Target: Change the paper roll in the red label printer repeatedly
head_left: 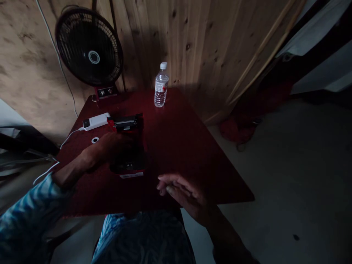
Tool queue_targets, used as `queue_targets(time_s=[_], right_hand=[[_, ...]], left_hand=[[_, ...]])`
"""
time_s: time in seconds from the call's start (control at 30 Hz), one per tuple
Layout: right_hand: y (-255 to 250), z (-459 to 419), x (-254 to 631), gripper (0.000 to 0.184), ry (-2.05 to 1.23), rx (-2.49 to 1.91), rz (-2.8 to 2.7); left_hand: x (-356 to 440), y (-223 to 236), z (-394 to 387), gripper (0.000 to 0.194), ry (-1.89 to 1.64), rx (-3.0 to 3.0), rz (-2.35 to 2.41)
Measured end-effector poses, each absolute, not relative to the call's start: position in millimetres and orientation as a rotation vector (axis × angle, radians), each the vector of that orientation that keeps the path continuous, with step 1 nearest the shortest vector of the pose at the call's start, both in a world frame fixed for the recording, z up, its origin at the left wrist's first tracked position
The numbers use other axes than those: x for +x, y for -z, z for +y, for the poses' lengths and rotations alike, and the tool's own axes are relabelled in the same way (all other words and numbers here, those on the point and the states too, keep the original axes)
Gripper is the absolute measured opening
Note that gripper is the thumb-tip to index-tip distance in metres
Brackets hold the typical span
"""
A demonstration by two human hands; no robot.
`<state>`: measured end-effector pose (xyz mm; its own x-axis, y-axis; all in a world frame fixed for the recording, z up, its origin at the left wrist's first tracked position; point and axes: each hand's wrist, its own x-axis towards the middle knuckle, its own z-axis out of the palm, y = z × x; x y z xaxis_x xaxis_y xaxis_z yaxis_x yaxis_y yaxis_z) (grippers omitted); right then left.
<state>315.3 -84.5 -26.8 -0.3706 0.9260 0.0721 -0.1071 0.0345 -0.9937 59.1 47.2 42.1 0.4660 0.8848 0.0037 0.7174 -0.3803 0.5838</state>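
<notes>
A small red-and-black machine (129, 161), looking like a label printer, stands on the dark red table (176, 146) with its lid (125, 124) raised at the back. My left hand (111, 143) reaches over its left side into the dark inside; the fingertips are lost in shadow, so what they touch or hold cannot be seen. Above the table's front part, to the right of the machine and apart from it, hovers my right hand (181, 190). Its fingers are loosely bent with gaps between them, and nothing shows in them. A white ring (95, 140) lies just beyond my left wrist.
Behind the machine's left side lies a white block-shaped device (96, 121) with a cable. A fan (89, 47) stands at the back left corner, and a water bottle (161, 86) stands upright near the back edge. Wooden boards (187, 44) form the wall behind.
</notes>
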Motion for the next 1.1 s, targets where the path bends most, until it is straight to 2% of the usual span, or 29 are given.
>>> queue_targets(time_s=[0.1,0.23,0.37,0.53,0.67,0.73,0.8,1.0,1.1], right_hand=[[31,-82,322,0.027,-1.444,-0.905,-1.405],[34,-78,323,0.025,-1.398,-0.943,-1.402],[32,-76,313,0.024,-1.417,-0.931,-1.39],[34,-76,309,0.025,-1.39,-0.924,-1.383],[37,-74,313,0.024,-1.315,-0.914,-1.409],[37,-73,312,0.022,-1.249,-0.938,-1.466],[35,-71,305,0.02,-1.092,-0.984,-1.567],[30,-54,267,0.031,-0.255,-0.951,-1.986],[31,-44,252,0.028,-0.092,-0.904,-2.096]], left_hand=[[40,-51,22,0.035,-0.317,2.294,1.338],[25,-36,-6,0.045,-0.444,2.378,1.302],[29,-16,-11,0.023,-0.638,2.544,1.263],[37,-20,-17,0.021,-0.795,2.735,1.132],[36,-21,-33,0.011,-0.77,2.817,1.081],[34,-14,-39,0.013,-0.74,2.815,1.084],[32,-5,-41,0.016,-0.734,2.793,1.094],[31,1,-40,0.013,-0.769,2.692,1.145],[35,-2,-41,0.011,-0.772,2.688,1.159]])
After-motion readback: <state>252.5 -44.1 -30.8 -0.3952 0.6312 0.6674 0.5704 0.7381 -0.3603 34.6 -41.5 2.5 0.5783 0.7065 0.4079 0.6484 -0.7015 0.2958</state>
